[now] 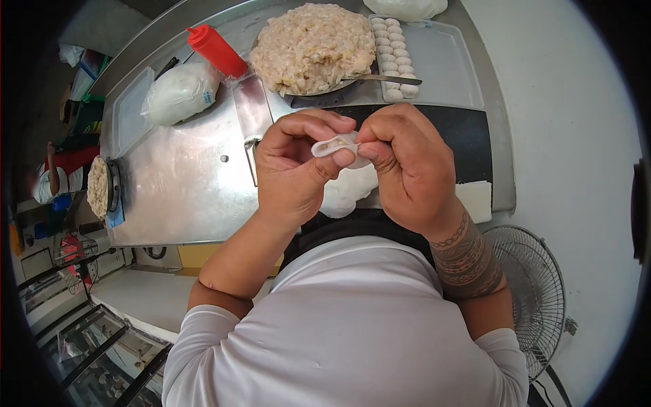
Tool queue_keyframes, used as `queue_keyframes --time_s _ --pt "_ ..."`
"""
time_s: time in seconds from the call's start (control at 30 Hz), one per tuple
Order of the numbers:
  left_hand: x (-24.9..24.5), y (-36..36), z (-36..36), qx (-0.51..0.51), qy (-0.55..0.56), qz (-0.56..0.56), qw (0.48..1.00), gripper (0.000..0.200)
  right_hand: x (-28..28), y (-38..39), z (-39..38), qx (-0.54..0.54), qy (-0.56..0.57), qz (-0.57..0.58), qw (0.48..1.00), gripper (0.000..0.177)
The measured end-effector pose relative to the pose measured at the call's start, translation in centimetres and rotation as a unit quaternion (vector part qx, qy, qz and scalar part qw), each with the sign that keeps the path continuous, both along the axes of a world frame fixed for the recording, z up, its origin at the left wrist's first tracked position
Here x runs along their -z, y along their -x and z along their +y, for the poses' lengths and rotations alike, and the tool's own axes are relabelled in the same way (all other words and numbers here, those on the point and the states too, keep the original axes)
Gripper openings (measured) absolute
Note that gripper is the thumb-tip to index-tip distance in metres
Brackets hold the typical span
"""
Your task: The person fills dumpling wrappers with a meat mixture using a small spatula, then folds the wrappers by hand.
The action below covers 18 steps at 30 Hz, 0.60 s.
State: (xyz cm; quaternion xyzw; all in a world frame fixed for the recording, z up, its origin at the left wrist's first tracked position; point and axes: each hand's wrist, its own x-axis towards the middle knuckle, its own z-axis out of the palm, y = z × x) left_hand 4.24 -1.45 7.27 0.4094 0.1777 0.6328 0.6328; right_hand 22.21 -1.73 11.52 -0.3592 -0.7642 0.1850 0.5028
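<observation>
A small dumpling (325, 149) of thin white dough is held up between my two hands, folded over with pale filling showing in its opening. My left hand (293, 159) pinches its near side between thumb and fingers. The thumb and forefinger of my right hand (410, 159) press the edge of the dough at the right end. Below the hands, partly hidden by them, sits a soft white mass (349, 191) in front of my apron. Behind them rises a large heap of minced filling (312, 44), with a flat metal spreader (388, 79) lying at its right side.
Rows of white dough balls (386, 51) lie in a clear tray (444, 61). A red squeeze bottle (218, 53) and a bagged white lump (182, 93) stand left. Another bowl of filling (98, 188) sits at the table's left end, a person (60, 180) beyond. A fan (529, 292) stands right.
</observation>
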Motion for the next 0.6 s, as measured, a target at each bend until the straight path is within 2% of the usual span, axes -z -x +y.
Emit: queue_keyframes --time_s 0.1,0.17,0.27,0.47,0.57,0.6 --pt "0.2 0.4 0.0 0.041 0.035 0.026 0.998 0.025 -0.1 0.2 0.2 -0.002 -0.013 0.022 1.0 0.015" --pt "0.1 0.5 0.1 0.021 -0.016 0.084 0.996 0.026 -0.2 0.2 0.2 -0.001 -0.027 0.045 0.999 0.014" --pt "0.2 0.9 0.4 0.017 -0.051 0.135 0.989 0.026 0.0 -0.2 0.1 0.003 -0.002 0.017 1.0 0.013" --pt "0.5 -0.2 0.1 -0.023 -0.006 0.056 0.998 0.026 0.7 -0.3 0.2 0.001 0.005 0.003 1.0 0.014" --pt "0.1 0.1 -0.2 0.009 0.017 0.085 0.996 0.023 0.5 -0.4 0.2 -0.004 -0.016 0.018 1.0 0.013" --pt "0.0 0.1 -0.1 0.01 0.018 0.085 0.996 0.023 -0.2 -0.3 -0.2 -0.003 0.031 0.036 0.999 0.011"
